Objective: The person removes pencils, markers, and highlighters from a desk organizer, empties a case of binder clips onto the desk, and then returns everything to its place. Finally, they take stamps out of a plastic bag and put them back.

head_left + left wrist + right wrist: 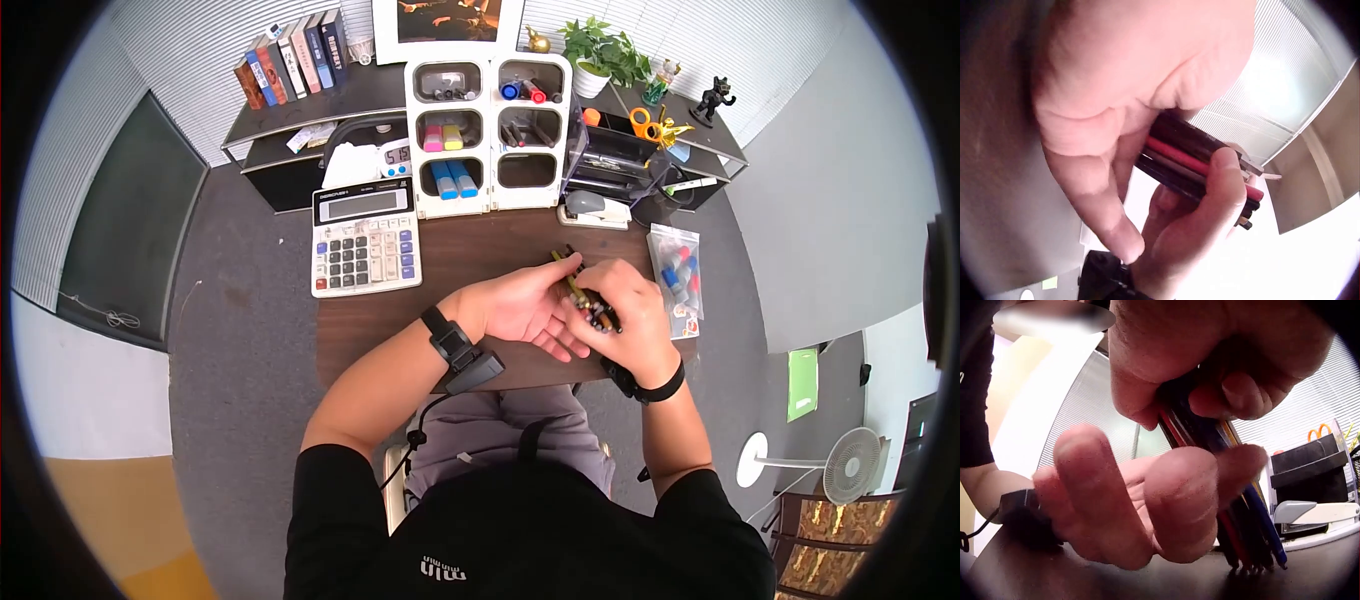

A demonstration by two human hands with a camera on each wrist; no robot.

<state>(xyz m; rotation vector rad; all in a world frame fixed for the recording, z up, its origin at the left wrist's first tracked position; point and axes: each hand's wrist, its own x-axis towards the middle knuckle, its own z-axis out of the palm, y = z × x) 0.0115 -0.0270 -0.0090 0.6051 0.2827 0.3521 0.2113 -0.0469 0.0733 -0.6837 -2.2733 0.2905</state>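
My right hand (635,315) grips a bundle of pencils (578,290) in dark, red, blue and yellowish colours. In the left wrist view its thumb presses along the pencils (1191,164) near their ends. Palm up beside it, my left hand (520,303) has its thumb laid over the far part of the bundle. Seen from the right wrist, a left finger crosses in front of the pencils (1244,534), whose lower ends come close to the tabletop. The other left fingers (1094,481) extend past the bundle. Part of the bundle is hidden inside both hands.
A white calculator (368,240) lies left on the brown desk (470,245). Behind stands a white organizer (490,130) with markers and pens in its compartments. A stapler (595,210) and a clear bag of coloured items (678,270) are at the right.
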